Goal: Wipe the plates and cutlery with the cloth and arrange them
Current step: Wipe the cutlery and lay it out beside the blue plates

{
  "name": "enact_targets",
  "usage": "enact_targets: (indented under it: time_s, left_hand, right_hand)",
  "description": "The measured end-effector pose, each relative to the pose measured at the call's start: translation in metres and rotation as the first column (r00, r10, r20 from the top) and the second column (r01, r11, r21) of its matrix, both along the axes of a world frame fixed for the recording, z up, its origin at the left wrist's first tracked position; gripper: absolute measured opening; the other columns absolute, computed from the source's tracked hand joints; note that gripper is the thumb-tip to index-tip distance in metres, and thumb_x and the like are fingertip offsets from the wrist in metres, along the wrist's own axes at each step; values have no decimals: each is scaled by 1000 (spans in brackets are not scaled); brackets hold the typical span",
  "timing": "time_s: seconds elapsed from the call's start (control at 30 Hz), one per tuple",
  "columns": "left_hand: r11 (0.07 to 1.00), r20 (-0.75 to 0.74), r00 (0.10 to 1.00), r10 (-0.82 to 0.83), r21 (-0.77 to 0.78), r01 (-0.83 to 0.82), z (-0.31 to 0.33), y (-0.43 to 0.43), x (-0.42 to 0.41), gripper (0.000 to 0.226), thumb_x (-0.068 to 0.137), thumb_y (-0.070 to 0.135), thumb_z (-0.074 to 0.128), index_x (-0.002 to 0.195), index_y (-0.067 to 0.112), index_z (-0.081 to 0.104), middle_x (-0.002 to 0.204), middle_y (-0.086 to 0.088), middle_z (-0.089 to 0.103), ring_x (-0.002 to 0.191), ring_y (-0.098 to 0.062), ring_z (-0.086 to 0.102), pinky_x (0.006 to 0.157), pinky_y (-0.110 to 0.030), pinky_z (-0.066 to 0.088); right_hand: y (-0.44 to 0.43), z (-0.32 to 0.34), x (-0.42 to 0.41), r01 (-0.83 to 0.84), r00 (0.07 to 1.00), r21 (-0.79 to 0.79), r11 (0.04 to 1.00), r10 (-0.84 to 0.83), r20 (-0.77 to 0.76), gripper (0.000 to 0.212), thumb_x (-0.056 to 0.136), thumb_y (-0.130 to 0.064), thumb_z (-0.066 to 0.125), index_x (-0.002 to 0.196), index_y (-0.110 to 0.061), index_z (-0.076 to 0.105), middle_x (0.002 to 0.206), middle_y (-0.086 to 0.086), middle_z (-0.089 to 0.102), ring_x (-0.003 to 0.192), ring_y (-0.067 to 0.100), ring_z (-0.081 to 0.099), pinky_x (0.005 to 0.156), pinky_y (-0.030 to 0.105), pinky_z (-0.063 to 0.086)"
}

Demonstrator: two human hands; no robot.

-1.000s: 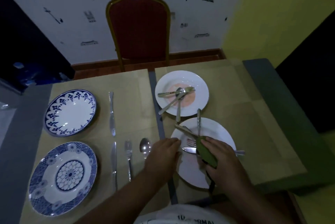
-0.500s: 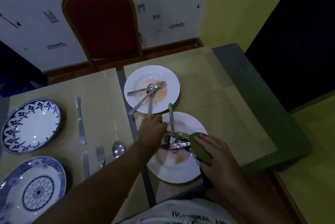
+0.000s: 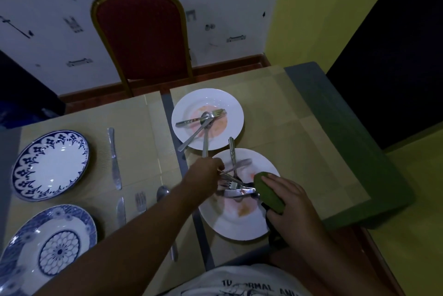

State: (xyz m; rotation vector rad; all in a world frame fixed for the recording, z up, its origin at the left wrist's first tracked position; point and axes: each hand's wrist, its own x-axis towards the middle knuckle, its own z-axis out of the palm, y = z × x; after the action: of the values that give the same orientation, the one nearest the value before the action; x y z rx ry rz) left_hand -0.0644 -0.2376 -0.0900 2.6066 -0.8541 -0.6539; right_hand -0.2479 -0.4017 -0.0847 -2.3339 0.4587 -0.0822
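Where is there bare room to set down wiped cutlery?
Widest: the right placemat between the far white plate, the near white plate and the table's green edge. Narrower: the left placemat between the far knife and the gap between mats. Crowded: the near white plate, under piled cutlery, the left hand and the right hand with the green cloth.

You're working in dim, bluish light. The white plate (image 3: 230, 106) is the brightest thing, small glints sit on the patterned plate (image 3: 50, 165), the cutlery (image 3: 239, 164) by your left hand (image 3: 205, 174) is motion-smeared, and straight lines bow toward the corners
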Motion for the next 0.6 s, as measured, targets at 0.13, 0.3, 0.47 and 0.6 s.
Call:
enact_targets:
  time_s: [0.13, 0.3, 0.47, 0.6]
  left_hand:
    - [968, -485, 863, 143, -113, -224, 23, 20, -11, 22, 96, 15, 60, 115, 19, 70, 107, -1, 71, 94, -15, 68, 81, -25, 58]
    - [894, -772, 605, 192, -117, -433, 42, 40, -38, 20, 100, 12, 54, 107, 16, 73, 97, -12, 72, 79, -15, 65, 61, -22, 52]
    - [829, -817, 528, 234, -116, -547, 47, 59, -53, 22, 98, 7, 56, 103, 14, 77, 83, -11, 69, 73, -14, 62, 59, -24, 46]
    - [714, -855, 423, 301, -92, -694, 46, 65, -62, 21, 97, 7, 58, 101, 13, 77, 88, -10, 67, 73, -14, 63, 61, -27, 46]
  right_hand:
    - [15, 8, 7, -3, 998, -43, 999, 6, 62, 78, 65, -1, 76, 134, -31, 56, 137, -18, 51, 125, 8, 44, 105, 33, 40]
    - [38, 15, 20, -214, 972, -176, 961, 228, 63, 80, 64, -8, 80, 137, -30, 54, 141, -16, 49, 131, 12, 40, 107, 29, 34]
    - [29, 11, 34, -224, 973, -264, 938, 231, -5, 74, 66, -14, 82, 134, -29, 56, 137, -13, 54, 127, 16, 42, 103, 37, 43]
    - [14, 18, 43, -49, 998, -264, 963, 57, 21, 76, 62, -8, 83, 132, -25, 59, 134, -12, 57, 123, 18, 44, 102, 38, 45]
